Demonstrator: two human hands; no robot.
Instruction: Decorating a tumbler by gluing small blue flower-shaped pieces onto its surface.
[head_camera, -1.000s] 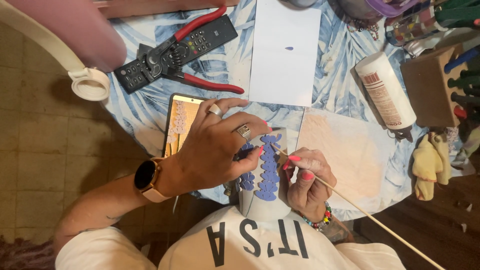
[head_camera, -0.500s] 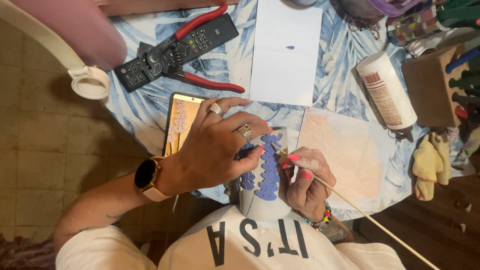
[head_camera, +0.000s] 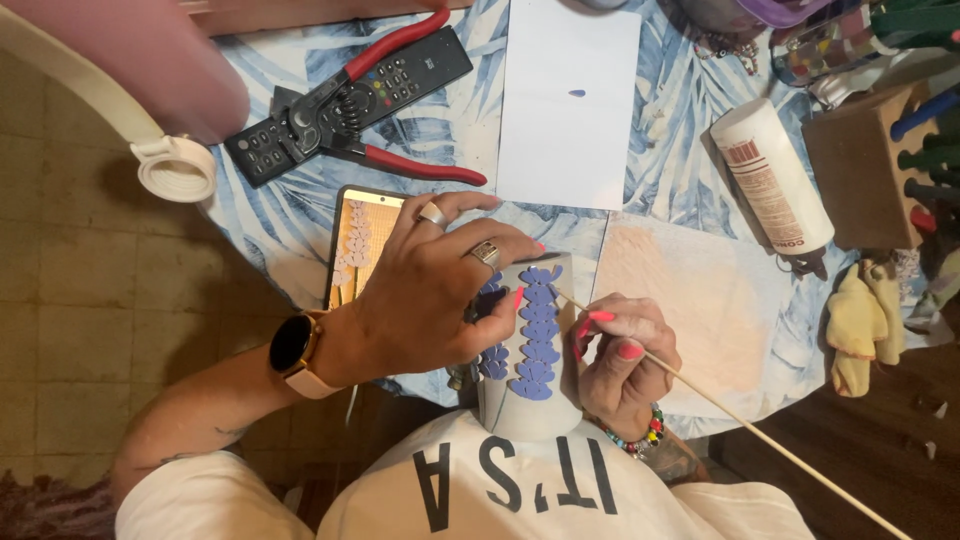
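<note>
Holding a pale grey cylinder (head_camera: 545, 400) against the body at the near edge of the tabletop (head_camera: 690, 130), the person works on a column of purple petal-shaped pieces (head_camera: 538, 335) stuck along its side. The left hand (head_camera: 430, 295) is wrapped over the cylinder, fingers curled around it and the thumb pressed beside the petals. The right hand (head_camera: 620, 355) is pinched on a thin wooden stick (head_camera: 740, 420), whose tip touches the top of the petal column.

By the look of it, the step in hand is seating or nudging a petal into line with the stick. The next move would call for a light, steady tip and a firm hold on the cylinder so it does not roll.

A phone (head_camera: 355, 245) showing a similar petal pattern lies just left of the left hand. Farther up the tabletop are red-handled pliers (head_camera: 400, 165) lying across a black remote control (head_camera: 400, 80), a white sheet (head_camera: 570, 110) with 1 small purple dab, and a white glue bottle (head_camera: 770, 175) on its side.
</note>
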